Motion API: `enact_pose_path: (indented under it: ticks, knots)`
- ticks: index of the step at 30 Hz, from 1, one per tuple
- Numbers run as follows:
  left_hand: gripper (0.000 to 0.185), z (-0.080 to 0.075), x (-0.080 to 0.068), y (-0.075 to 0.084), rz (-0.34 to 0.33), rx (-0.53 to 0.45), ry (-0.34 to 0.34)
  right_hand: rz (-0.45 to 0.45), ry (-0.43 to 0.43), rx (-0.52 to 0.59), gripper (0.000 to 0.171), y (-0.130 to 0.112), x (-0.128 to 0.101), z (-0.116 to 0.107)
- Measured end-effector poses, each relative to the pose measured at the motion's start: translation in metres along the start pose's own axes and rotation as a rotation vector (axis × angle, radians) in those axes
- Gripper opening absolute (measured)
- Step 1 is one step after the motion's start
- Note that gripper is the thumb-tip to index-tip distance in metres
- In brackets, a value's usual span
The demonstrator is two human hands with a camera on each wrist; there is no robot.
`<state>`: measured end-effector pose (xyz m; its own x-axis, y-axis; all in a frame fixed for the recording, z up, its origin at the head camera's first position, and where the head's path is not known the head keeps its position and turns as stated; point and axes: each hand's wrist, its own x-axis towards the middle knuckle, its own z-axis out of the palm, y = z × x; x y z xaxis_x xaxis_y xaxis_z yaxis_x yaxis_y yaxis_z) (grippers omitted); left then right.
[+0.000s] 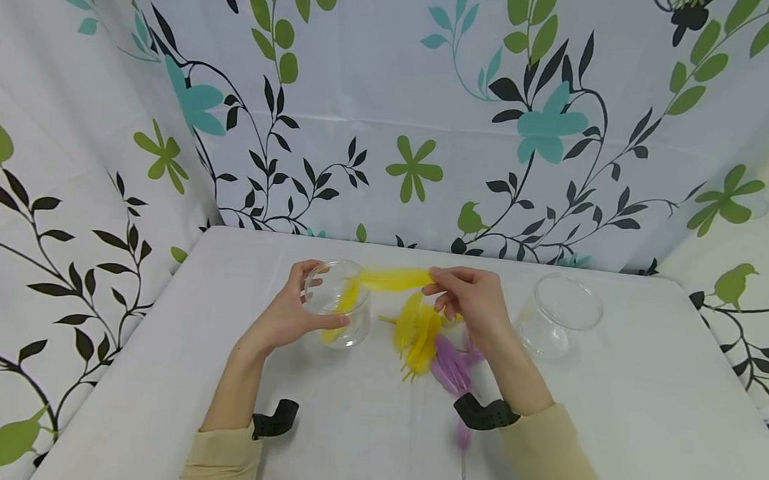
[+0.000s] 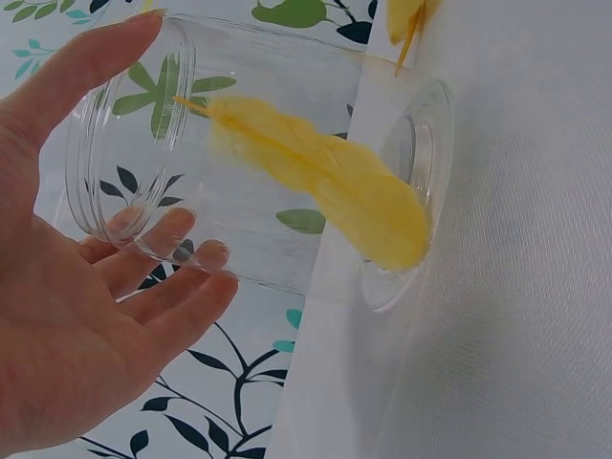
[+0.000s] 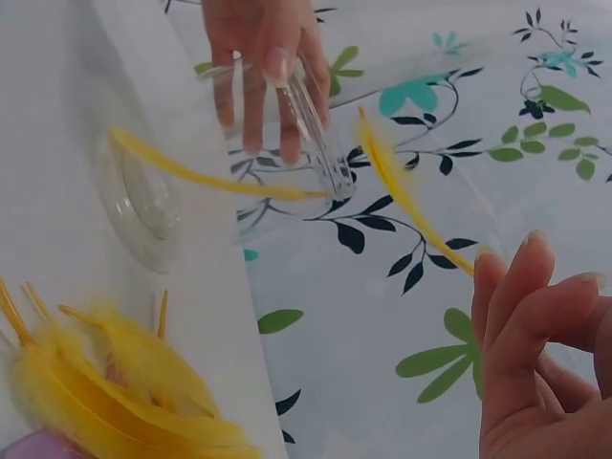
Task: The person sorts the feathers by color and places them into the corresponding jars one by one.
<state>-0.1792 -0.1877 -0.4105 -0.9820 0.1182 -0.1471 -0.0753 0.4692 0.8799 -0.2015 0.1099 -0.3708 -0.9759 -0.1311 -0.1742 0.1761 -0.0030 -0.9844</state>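
My left hand (image 1: 297,310) grips a clear plastic cup (image 1: 339,302) that stands on the white table (image 1: 647,434); one yellow feather (image 2: 325,177) leans inside it. My right hand (image 1: 468,295) pinches a second yellow feather (image 1: 391,277) by its end, held level just above the cup's rim. In the right wrist view that feather (image 3: 406,196) hangs in the air beside the cup (image 3: 287,153). A pile of yellow feathers (image 1: 418,333) and purple feathers (image 1: 452,366) lies on the table under my right wrist.
A second clear cup (image 1: 558,318), with nothing in it, stands to the right of my right hand. Floral curtains (image 1: 402,106) wall in the table at the back and on both sides. One purple feather (image 1: 462,436) lies nearer the front edge.
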Motion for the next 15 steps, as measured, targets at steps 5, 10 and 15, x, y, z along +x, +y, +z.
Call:
enact_pose_path:
  ticks: [5,10,15]
  knots:
    - [0.104,-0.001,0.000,0.000,-0.008,0.007,0.001,-0.029,-0.006,-0.069,0.032,-0.007,0.005,0.015]
    - [0.104,-0.001,0.000,0.000,-0.011,0.005,0.001,-0.032,-0.026,-0.092,0.030,-0.011,0.006,0.031]
    - [0.104,0.000,0.000,0.000,-0.014,-0.002,-0.002,-0.016,-0.052,-0.123,0.028,-0.011,0.007,0.047]
